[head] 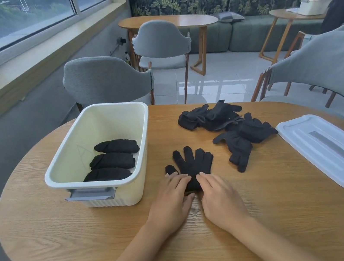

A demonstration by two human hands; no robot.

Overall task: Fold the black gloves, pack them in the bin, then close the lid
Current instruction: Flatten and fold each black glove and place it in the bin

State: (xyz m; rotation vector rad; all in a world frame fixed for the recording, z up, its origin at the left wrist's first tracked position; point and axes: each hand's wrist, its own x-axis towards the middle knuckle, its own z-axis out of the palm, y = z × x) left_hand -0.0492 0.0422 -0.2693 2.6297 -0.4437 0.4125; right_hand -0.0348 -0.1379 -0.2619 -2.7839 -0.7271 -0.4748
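The black glove you are working on lies flat on the tabletop, fingers spread and pointing away from you, just right of the bin. Your left hand rests on its cuff end, fingers laid over the top and thumb at the near edge, seemingly gripping the cuff. Your right hand lies beside it with fairly straight fingers pressing on the same cuff, nothing clasped. Inside the cream bin, three folded gloves sit in a row along its right side. Beyond your glove, a loose heap of unfolded gloves is spread over the tabletop. The white lid lies flat at the right edge, well apart from the bin. Grey chairs stand behind the tabletop.
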